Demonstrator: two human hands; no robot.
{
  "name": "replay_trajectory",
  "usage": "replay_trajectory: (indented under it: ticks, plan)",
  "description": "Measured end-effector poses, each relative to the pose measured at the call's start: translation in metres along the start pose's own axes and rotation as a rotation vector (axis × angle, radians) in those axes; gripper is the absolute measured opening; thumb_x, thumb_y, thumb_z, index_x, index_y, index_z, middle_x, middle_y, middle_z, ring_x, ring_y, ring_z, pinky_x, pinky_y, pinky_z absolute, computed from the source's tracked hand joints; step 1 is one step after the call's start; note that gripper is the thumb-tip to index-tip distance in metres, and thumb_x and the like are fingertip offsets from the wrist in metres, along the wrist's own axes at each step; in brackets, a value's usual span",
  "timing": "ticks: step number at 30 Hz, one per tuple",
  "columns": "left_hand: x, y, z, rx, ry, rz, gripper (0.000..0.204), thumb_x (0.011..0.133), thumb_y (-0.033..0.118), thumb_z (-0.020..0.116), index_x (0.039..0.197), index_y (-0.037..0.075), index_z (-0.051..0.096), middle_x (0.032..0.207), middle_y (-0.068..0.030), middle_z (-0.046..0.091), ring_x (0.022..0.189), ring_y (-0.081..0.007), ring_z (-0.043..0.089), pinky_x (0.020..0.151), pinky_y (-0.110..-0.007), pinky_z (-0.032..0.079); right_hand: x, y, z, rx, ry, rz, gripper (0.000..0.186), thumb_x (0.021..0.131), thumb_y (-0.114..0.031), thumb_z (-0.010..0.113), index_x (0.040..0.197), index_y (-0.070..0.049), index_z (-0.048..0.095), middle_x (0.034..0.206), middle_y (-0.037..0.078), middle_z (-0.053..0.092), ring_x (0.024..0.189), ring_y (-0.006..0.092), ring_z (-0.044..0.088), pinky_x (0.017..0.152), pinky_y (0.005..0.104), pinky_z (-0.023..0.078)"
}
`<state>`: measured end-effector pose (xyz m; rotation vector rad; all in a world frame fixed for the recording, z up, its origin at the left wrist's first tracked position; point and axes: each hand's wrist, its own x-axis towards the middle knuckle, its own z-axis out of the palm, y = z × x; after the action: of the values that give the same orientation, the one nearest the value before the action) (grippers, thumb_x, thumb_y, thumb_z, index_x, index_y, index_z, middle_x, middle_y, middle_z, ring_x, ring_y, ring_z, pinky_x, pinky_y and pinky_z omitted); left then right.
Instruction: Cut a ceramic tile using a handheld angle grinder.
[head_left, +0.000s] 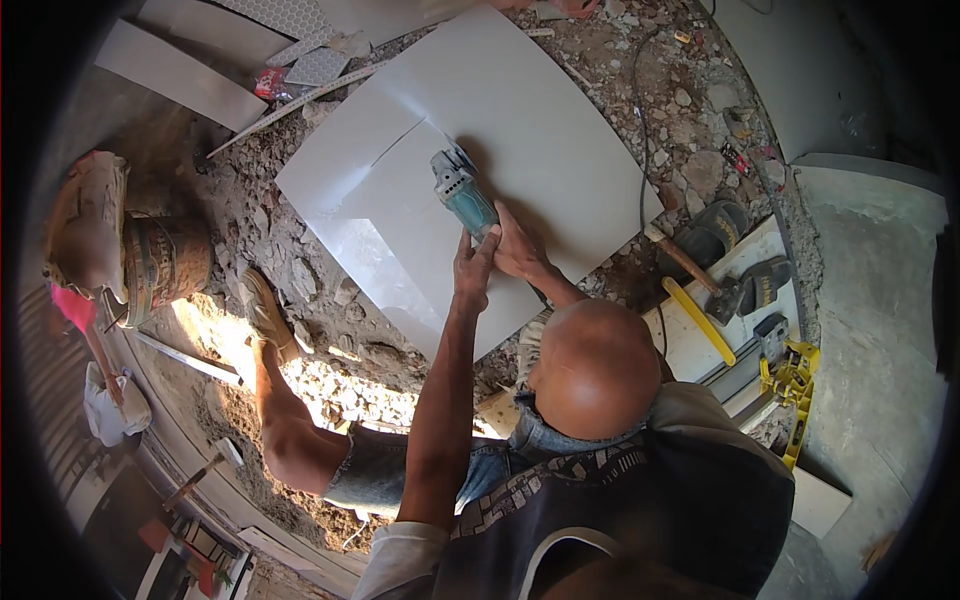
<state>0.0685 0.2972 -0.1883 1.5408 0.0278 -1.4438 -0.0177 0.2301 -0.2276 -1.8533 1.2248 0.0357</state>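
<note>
Two-handed grip on grinder (465,198): left hand (473,268) clasping rear end, right hand (517,248) closed round right side. Grinder sits over pale tile (560,110), right of thin line (398,142); contact unclear. Rubble (697,125) beneath tile. Off right, hammer (688,262), yellow bar (700,322).

My bare left hand (474,268) and bare right hand (520,246) grip close together, left arm (440,410) stretched forward, right forearm (562,289) partly behind my bent right knee (600,365).

Free room over tile (530,100) beyond grinder (466,198); knee (602,365) crowds near edge.
</note>
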Motion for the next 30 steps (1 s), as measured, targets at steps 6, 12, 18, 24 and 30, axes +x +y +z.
replay_trajectory:
  ticks: [6, 12, 18, 24, 30]
  plan:
    - [0.001, 0.001, -0.001, 0.004, 0.001, 0.018, 0.076, 0.089, 0.032, 0.066, 0.147, 0.004, 0.027, 0.126, -0.0176, 0.055, 0.114, -0.0248, 0.054, 0.098, -0.036, 0.041, 0.001, -0.004, -0.003, -0.001, -0.048, 0.036, 0.077, 0.081, -0.028, 0.061, 0.145, -0.005, 0.026, 0.120, 0.024, 0.058, 0.108, 0.0414, 0.058, 0.094, 0.0491, 0.045]
    - [0.003, 0.000, -0.003, -0.006, -0.014, 0.023, 0.077, 0.088, 0.033, 0.067, 0.147, 0.004, 0.027, 0.124, -0.0172, 0.056, 0.111, -0.0239, 0.056, 0.095, -0.035, 0.044, 0.001, -0.008, -0.006, 0.015, -0.070, 0.046, 0.077, 0.082, -0.030, 0.061, 0.145, -0.005, 0.025, 0.120, 0.025, 0.058, 0.109, 0.0413, 0.057, 0.094, 0.0485, 0.045]
    - [0.003, 0.004, -0.002, 0.006, 0.020, -0.014, 0.083, 0.086, 0.035, 0.069, 0.148, 0.002, 0.023, 0.123, -0.0180, 0.056, 0.111, -0.0241, 0.056, 0.094, -0.035, 0.044, 0.003, -0.009, -0.008, 0.000, -0.052, 0.030, 0.076, 0.082, -0.028, 0.062, 0.145, -0.004, 0.026, 0.120, 0.025, 0.058, 0.109, 0.0415, 0.057, 0.094, 0.0481, 0.045]
    - [0.010, 0.000, -0.006, 0.020, 0.048, -0.035, 0.089, 0.085, 0.038, 0.071, 0.149, 0.002, 0.020, 0.124, -0.0185, 0.055, 0.110, -0.0243, 0.057, 0.094, -0.035, 0.045, 0.008, -0.007, -0.003, 0.045, -0.072, 0.027, 0.077, 0.082, -0.026, 0.062, 0.145, -0.002, 0.025, 0.124, 0.026, 0.055, 0.114, 0.0418, 0.055, 0.097, 0.0465, 0.043]
    - [0.016, 0.000, -0.009, 0.017, -0.002, -0.007, 0.090, 0.084, 0.039, 0.071, 0.149, 0.004, 0.021, 0.124, -0.0183, 0.055, 0.110, -0.0247, 0.057, 0.093, -0.036, 0.046, 0.013, -0.003, 0.002, 0.185, -0.111, 0.067, 0.081, 0.083, -0.023, 0.062, 0.147, -0.002, 0.018, 0.133, 0.026, 0.048, 0.123, 0.0405, 0.048, 0.103, 0.0454, 0.040]
